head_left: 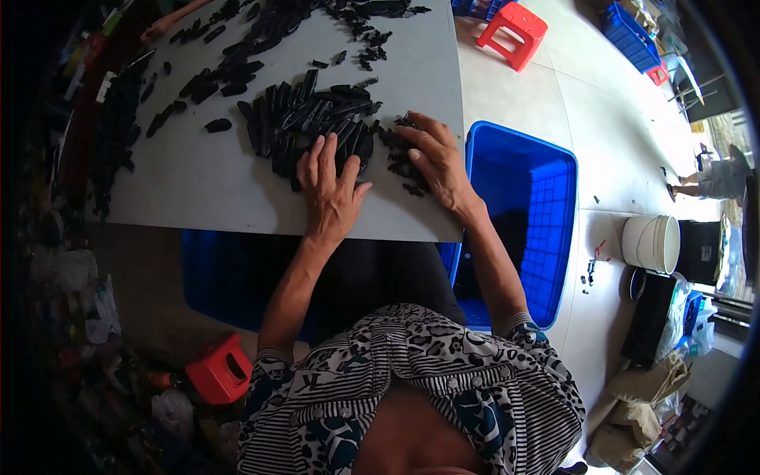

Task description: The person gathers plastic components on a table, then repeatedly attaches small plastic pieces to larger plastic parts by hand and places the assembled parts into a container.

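Long, shiny black plastic pieces [289,119] lie in a heap on the white table [237,198], many of them side by side. My left hand [328,190] rests on the near side of this heap, its fingers spread over the pieces. To its right, my right hand [443,162] is down by the table's right edge, fingers apart and slightly bent over small, jagged black scraps [396,154]. Its fingertips touch the scraps, and the palm side is hidden. Neither hand appears to grip anything.
A deep blue bin [554,214] stands against the table's right side. More black pieces [229,71] are scattered farther back and along the left edge. Another person's hand [158,30] is at the far left. A red stool [514,36] and a white bucket [651,244] stand rightward.
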